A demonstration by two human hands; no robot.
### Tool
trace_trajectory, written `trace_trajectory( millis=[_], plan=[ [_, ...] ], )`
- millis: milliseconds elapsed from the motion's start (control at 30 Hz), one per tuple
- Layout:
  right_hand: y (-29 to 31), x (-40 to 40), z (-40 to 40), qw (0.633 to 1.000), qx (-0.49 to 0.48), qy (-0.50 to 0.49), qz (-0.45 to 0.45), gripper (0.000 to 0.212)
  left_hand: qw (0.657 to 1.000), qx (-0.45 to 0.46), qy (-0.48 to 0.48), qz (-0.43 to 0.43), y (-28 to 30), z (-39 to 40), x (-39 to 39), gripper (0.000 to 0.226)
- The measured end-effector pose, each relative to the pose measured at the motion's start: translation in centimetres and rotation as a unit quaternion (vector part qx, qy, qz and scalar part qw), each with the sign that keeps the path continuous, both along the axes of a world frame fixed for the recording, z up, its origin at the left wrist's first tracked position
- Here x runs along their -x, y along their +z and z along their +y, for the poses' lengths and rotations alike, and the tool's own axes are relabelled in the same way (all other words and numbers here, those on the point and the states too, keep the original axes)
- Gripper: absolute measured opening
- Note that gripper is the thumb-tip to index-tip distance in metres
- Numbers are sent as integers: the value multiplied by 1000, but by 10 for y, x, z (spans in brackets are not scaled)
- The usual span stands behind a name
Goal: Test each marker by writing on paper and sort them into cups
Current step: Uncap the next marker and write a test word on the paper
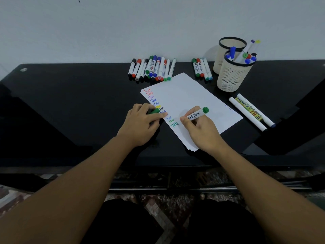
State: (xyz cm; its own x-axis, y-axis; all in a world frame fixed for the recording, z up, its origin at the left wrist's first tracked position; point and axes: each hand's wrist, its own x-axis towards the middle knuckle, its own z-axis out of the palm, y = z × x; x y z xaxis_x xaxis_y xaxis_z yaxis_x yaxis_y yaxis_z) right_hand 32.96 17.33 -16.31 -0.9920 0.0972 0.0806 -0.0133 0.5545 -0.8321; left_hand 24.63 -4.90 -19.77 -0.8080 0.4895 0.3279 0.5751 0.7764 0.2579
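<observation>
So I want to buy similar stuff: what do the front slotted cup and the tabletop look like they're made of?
The front slotted cup looks like cream moulded plastic, matte, with evenly cut slots and a dark rim. The tabletop looks like black glass or gloss lacquer: it mirrors the markers faintly. Which one, I can't tell.

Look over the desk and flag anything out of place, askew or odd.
Nothing is spilled or damaged. The paper lies skewed on the desk. Three markers lie loose beside the front cup, outside both rows. The rear cup looks empty, though its inside is barely visible.
</observation>
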Motion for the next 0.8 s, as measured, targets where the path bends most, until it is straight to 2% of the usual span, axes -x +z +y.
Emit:
trace_trajectory(
  millis=[300, 367, 433, 500, 567, 667, 800],
  plan=[
    [0, 1, 0, 1000, 18, -7, 7, 11, 1000, -10, -5, 13, -1, -1, -1, 40],
    [0, 1, 1, 997, 65, -22, 21, 9, 999, -29, -13, 21, 0, -2, -2, 44],
    [1, 1, 2, 991, 130, -23, 31, 11, 998, -56, -19, 1, 4, -2, -4, 58],
    [1, -1, 2, 987, 156, -16, 36, 9, 996, -82, 6, -25, 7, -2, -6, 65],
    [-1, -2, 3, 991, 129, -6, 41, 6, 995, -83, 47, -26, 7, -2, -5, 56],
    [-3, -2, 6, 996, 66, 26, 52, 27, 996, -58, 66, -18, 5, -2, -4, 32],
    [4, -2, 9, 993, 35, 104, -36, 85, 997, -64, 42, -12, 3, -4, -2, 19]
  ],
)
